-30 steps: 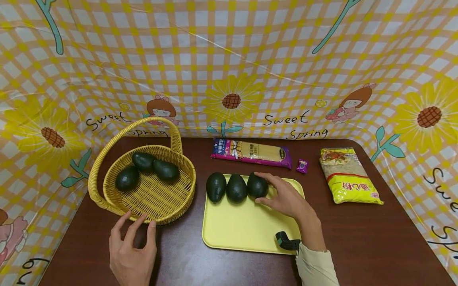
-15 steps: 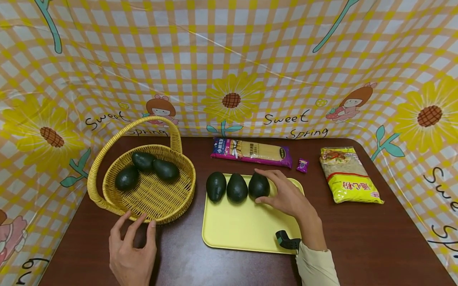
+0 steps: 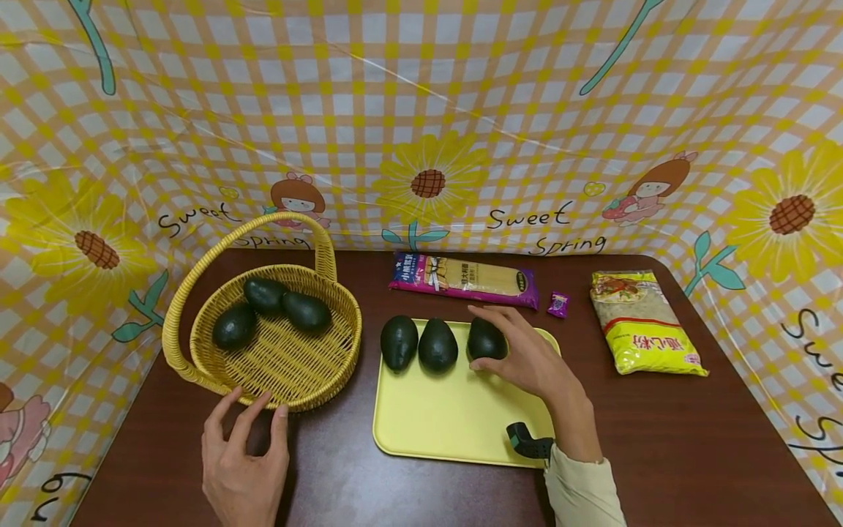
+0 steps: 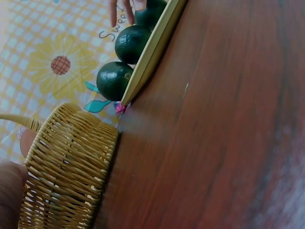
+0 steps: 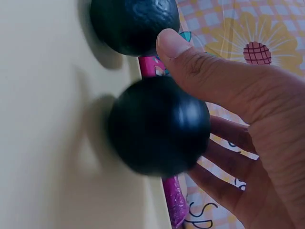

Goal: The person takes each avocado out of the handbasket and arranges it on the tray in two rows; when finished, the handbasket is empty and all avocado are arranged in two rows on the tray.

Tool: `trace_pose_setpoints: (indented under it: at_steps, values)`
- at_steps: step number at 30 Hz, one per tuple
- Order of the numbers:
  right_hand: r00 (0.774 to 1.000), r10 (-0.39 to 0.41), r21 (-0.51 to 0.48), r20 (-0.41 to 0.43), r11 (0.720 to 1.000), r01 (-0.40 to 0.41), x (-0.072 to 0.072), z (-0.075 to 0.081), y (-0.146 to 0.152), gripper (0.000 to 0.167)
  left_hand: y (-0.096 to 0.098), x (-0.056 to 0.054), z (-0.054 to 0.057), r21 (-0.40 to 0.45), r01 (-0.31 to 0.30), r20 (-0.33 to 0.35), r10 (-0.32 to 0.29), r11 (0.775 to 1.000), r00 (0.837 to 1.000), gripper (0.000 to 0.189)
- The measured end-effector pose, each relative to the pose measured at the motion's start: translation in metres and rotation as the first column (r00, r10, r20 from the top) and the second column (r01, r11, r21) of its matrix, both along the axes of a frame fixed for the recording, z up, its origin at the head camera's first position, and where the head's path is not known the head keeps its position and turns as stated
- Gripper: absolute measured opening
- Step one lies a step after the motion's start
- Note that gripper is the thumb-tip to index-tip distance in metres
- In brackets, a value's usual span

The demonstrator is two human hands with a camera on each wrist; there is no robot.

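Note:
My right hand (image 3: 536,362) curves around the rightmost avocado (image 3: 486,341) on the pale yellow tray (image 3: 454,424). In the right wrist view that avocado (image 5: 157,126) is blurred, with the thumb (image 5: 190,62) above it and the other fingers behind it. Two more dark green avocados, the left one (image 3: 398,344) and the middle one (image 3: 437,346), stand beside it along the tray's far edge. At the left, the fingertips of my left hand (image 3: 244,461) are right at the near rim of a yellow wicker basket (image 3: 290,369), fingers spread. Several avocados (image 3: 306,312) lie in the basket.
Behind the tray lies a purple pack of noodles (image 3: 464,281), with a small purple wrapped sweet (image 3: 557,304) to its right. A yellow bag of pasta (image 3: 648,322) lies at the right. The basket's tall handle (image 3: 244,238) arches up, and checked cloth (image 3: 560,110) walls the table in.
The rightmost avocado has shifted right, away from the middle one and deeper into my right hand's curve. My left hand has kept its place at the basket rim.

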State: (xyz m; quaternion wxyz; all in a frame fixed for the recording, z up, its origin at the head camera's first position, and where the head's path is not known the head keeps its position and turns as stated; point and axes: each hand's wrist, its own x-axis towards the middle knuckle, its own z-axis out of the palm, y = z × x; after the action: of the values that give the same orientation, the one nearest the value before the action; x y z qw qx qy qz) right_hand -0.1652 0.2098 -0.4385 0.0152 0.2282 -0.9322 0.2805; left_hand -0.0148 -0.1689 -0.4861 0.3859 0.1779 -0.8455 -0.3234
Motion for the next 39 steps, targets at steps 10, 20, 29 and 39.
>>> trace_pose_setpoints:
  at_steps: [10, 20, 29, 39]
  values:
    - [0.999, 0.033, 0.019, -0.013, 0.999, -0.032, -0.002, 0.012, -0.012, 0.087, 0.000, -0.001, 0.000, -0.002, 0.001, 0.031, -0.001, 1.000, 1.000, 0.028]
    - [0.995, 0.086, 0.081, -0.058, 0.993, -0.081, -0.007, 0.030, -0.038, 0.082, 0.001, -0.001, 0.003, -0.002, 0.006, 0.019, -0.006, 1.000, 1.000, 0.027]
    - [0.983, 0.164, 0.088, -0.084, 0.984, -0.157, -0.010, 0.043, -0.068, 0.069, -0.001, -0.001, 0.001, -0.009, 0.008, 0.013, -0.007, 1.000, 1.000, 0.027]
    - [0.951, 0.280, 0.109, -0.133, 0.957, -0.267, -0.015, 0.050, -0.097, 0.066, 0.000, 0.000, 0.000, -0.003, 0.009, 0.006, -0.009, 1.000, 1.000, 0.027]
